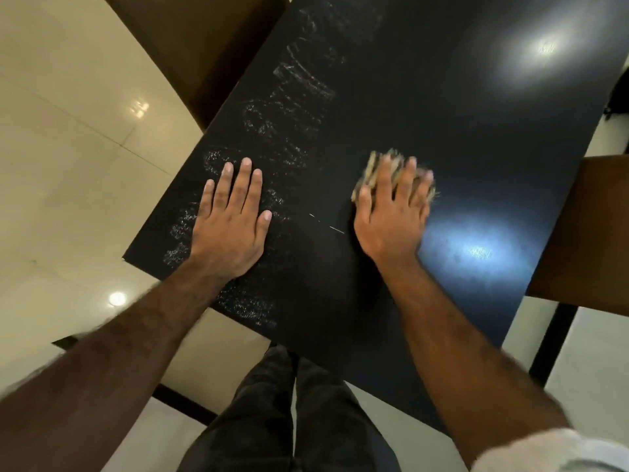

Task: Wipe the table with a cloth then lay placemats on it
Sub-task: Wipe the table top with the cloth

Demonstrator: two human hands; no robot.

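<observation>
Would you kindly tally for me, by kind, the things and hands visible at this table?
Table: 1
Chairs: 2
Cloth: 1
Hands: 2 (left hand, right hand)
Total: 6

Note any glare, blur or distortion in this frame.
Head view: two glare patches on the table, one far, one beside the right hand; the cloth and that hand's fingertips are motion-blurred; the left hand is sharp, its forearm smeared near the frame edge.
</observation>
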